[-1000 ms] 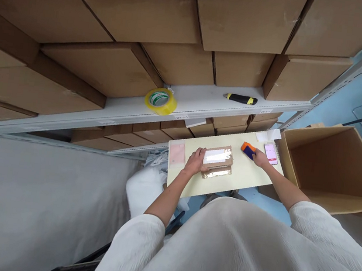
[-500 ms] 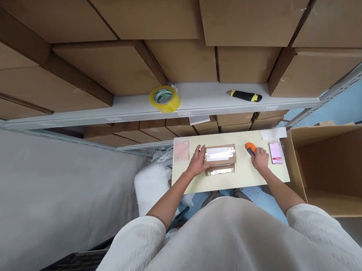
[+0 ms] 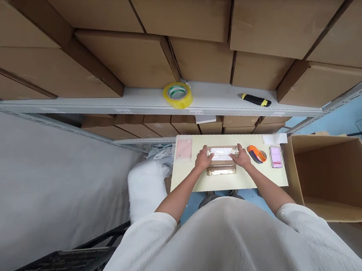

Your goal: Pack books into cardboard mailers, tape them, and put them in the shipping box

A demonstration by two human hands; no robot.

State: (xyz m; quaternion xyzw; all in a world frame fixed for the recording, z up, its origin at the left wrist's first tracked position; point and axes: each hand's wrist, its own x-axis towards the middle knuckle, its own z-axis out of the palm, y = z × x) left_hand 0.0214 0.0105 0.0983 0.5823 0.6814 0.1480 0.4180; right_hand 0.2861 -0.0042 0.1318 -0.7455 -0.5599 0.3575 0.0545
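A small cardboard box (image 3: 222, 161) with a white label on top lies on the pale yellow table (image 3: 191, 183). My left hand (image 3: 203, 158) grips its left end, thumb over the label's edge. At the right end my right hand (image 3: 242, 156) grips the same box, thumb on top. Shiny clear tape covers parts of the box, and a brown taped face (image 3: 221, 171) shows on the side nearest me. Just right of my right hand rests an orange tape dispenser (image 3: 256, 154), let go. Beyond it lies a phone (image 3: 276, 157) with a pink screen.
A pink card (image 3: 184, 149) lies at the table's left end. A large open carton (image 3: 296, 167) stands against the right end. On the shelf (image 3: 212, 96) above are a yellow tape roll (image 3: 178, 94), a black-yellow utility knife (image 3: 254, 100) and several cartons. White wrap (image 3: 146, 188) sits lower left.
My right hand has put down the orange tape dispenser and moved left onto the box's right end. Both hands now hold the box. The view has shifted slightly.
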